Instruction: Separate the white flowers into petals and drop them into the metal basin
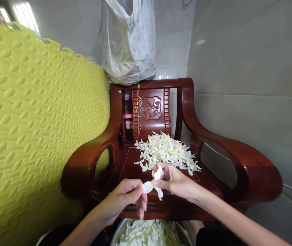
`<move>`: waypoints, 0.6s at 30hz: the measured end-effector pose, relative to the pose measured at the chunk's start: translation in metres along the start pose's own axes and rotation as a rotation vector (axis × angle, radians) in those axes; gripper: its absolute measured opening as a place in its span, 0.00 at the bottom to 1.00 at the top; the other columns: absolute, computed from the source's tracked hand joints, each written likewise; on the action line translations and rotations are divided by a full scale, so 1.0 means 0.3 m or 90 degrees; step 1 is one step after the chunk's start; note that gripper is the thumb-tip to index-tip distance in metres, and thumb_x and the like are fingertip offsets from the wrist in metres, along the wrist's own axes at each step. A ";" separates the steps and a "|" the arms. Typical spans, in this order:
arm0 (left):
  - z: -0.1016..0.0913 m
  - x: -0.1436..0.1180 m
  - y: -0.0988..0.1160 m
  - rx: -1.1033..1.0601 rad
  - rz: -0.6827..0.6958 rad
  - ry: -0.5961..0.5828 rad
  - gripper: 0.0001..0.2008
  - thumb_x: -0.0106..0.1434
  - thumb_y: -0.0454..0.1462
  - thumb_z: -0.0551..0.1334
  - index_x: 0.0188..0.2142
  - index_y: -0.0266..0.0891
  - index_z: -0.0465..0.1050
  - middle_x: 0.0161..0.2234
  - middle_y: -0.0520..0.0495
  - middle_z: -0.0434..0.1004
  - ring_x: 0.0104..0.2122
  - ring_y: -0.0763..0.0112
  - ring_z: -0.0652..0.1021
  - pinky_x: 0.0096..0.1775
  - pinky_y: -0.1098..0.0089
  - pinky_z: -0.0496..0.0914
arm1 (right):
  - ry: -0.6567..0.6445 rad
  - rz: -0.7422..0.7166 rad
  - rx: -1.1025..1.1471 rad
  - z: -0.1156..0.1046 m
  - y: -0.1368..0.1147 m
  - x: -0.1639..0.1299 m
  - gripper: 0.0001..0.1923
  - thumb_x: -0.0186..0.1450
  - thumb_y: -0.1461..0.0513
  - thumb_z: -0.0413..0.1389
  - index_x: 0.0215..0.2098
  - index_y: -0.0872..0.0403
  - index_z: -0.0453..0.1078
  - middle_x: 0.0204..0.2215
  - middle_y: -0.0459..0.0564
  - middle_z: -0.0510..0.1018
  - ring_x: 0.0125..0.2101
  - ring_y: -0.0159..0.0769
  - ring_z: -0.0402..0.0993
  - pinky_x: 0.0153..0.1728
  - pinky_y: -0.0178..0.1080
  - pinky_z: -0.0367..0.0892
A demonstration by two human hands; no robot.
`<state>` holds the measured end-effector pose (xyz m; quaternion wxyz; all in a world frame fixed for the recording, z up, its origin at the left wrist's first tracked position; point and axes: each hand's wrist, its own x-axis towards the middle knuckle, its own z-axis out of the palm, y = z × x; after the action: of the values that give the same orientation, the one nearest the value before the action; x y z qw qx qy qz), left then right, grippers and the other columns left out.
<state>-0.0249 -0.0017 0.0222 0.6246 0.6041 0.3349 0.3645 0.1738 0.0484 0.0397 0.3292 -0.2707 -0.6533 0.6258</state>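
A white flower (153,185) hangs between both my hands, just above the front edge of a dark red wooden chair (238,160). My left hand (125,200) pinches one petal at the flower's left side. My right hand (174,181) grips the flower from the right, thumb and fingers closed around its upper part. A heap of white flower pieces (166,152) lies on the chair seat just beyond my hands. Below my hands, at the bottom edge, a metal bowl (184,233) holds more white flowers (148,234).
A yellow-green textured foam mat (33,130) stands against the chair's left armrest. A crinkled white plastic sack (127,41) rests on top of the chair's backrest, with a thin string hanging down. Grey tiled wall (250,68) fills the right side.
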 end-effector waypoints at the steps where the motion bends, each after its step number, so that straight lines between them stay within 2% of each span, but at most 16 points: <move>1: 0.003 -0.001 0.001 0.015 -0.002 -0.001 0.20 0.63 0.48 0.57 0.27 0.32 0.69 0.23 0.47 0.73 0.20 0.75 0.73 0.27 0.74 0.65 | -0.001 0.011 0.016 0.006 -0.003 -0.001 0.16 0.51 0.60 0.66 0.29 0.55 0.62 0.21 0.39 0.66 0.21 0.25 0.60 0.22 0.30 0.55; 6: 0.011 0.004 0.003 0.065 -0.032 0.071 0.19 0.63 0.48 0.58 0.28 0.31 0.70 0.21 0.49 0.71 0.20 0.76 0.72 0.27 0.75 0.63 | 0.023 0.059 0.044 0.023 -0.016 -0.012 0.08 0.54 0.64 0.60 0.32 0.55 0.67 0.24 0.42 0.69 0.25 0.27 0.63 0.24 0.30 0.56; 12: 0.004 0.015 -0.015 0.110 -0.048 0.080 0.19 0.64 0.47 0.55 0.30 0.31 0.70 0.20 0.51 0.70 0.19 0.77 0.71 0.27 0.74 0.63 | 0.033 0.044 0.037 0.007 -0.002 -0.007 0.15 0.50 0.60 0.67 0.31 0.56 0.67 0.23 0.40 0.68 0.23 0.25 0.58 0.24 0.29 0.53; 15: 0.001 0.016 -0.016 0.169 -0.043 0.090 0.20 0.64 0.48 0.55 0.30 0.31 0.70 0.20 0.51 0.69 0.19 0.76 0.70 0.26 0.74 0.63 | 0.004 0.060 0.054 0.012 -0.002 -0.004 0.17 0.51 0.58 0.67 0.32 0.57 0.68 0.22 0.42 0.71 0.23 0.26 0.63 0.24 0.30 0.55; 18: -0.006 0.009 -0.011 0.262 -0.001 0.101 0.19 0.63 0.47 0.55 0.26 0.33 0.69 0.20 0.50 0.69 0.21 0.74 0.71 0.28 0.73 0.64 | -0.007 0.040 0.087 0.030 -0.004 -0.005 0.16 0.50 0.58 0.67 0.31 0.57 0.67 0.23 0.42 0.72 0.25 0.28 0.67 0.28 0.32 0.59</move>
<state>-0.0248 0.0015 0.0189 0.4600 0.6881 0.4510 0.3339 0.1681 0.0415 0.0406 0.3236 -0.2648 -0.6018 0.6804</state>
